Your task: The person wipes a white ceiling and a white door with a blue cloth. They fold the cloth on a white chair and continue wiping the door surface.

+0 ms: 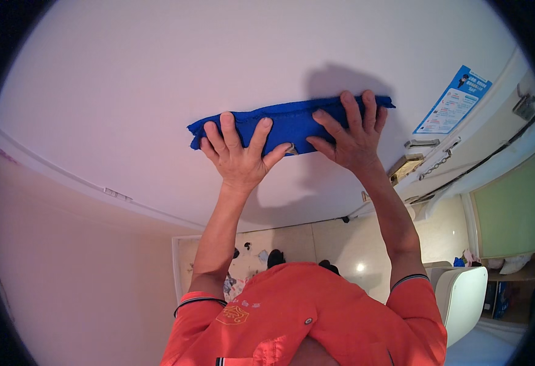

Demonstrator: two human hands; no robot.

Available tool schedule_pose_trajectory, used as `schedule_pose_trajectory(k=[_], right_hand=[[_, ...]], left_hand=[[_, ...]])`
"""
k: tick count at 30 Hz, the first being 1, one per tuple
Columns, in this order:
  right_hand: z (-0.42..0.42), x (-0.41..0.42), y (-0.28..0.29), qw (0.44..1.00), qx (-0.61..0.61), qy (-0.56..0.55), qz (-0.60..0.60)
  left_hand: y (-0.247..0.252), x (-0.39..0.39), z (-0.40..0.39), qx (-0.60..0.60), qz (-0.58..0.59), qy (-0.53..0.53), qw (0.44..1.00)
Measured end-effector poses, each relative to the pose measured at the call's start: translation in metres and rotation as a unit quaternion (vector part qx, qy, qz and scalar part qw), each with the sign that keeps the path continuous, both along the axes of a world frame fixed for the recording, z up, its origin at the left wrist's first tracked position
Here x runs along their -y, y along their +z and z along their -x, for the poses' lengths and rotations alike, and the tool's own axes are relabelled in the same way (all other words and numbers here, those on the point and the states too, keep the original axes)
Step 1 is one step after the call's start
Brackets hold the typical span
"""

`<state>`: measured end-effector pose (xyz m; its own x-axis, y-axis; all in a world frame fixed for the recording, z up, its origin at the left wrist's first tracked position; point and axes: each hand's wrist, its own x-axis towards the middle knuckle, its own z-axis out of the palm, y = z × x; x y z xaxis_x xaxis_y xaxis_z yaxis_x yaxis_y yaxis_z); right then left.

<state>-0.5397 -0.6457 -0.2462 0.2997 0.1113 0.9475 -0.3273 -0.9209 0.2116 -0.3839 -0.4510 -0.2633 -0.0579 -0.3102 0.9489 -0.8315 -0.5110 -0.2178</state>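
A folded blue cloth point(290, 123) lies stretched sideways against the flat face of a white door point(125, 91). My left hand point(240, 153) presses on the cloth's left part with its fingers spread, and the thumb rests near a small peephole fitting point(291, 149) at the lower edge. On the right part, my right hand point(356, 135) is laid flat, fingers also spread, with the fingertips near the upper edge. Both palms face the door. Neither hand's fingers are closed around the cloth.
Toward the right are a blue and white printed notice point(452, 100), a door handle point(422, 143), a brass-coloured lock point(406, 169) and a door chain point(435, 167). A hinge point(117, 194) shows on the left. Behind on the right stands a white chair point(462, 297) near a shelf.
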Motion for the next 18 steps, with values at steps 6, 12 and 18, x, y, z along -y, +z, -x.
schedule_pose_trajectory(k=[6, 12, 18], right_hand=[[-0.001, 0.003, -0.021, 1.000, -0.002, 0.011, -0.008], [0.004, 0.003, -0.030, 1.000, -0.020, 0.011, 0.008], [0.007, 0.003, -0.045, 0.999, -0.023, 0.026, -0.002]], left_hand=[[-0.019, 0.002, -0.001, -0.008, 0.007, 0.015, 1.000], [-0.037, 0.000, -0.002, -0.005, -0.025, 0.015, 1.000], [-0.055, 0.001, -0.004, -0.007, -0.032, 0.004, 0.999]])
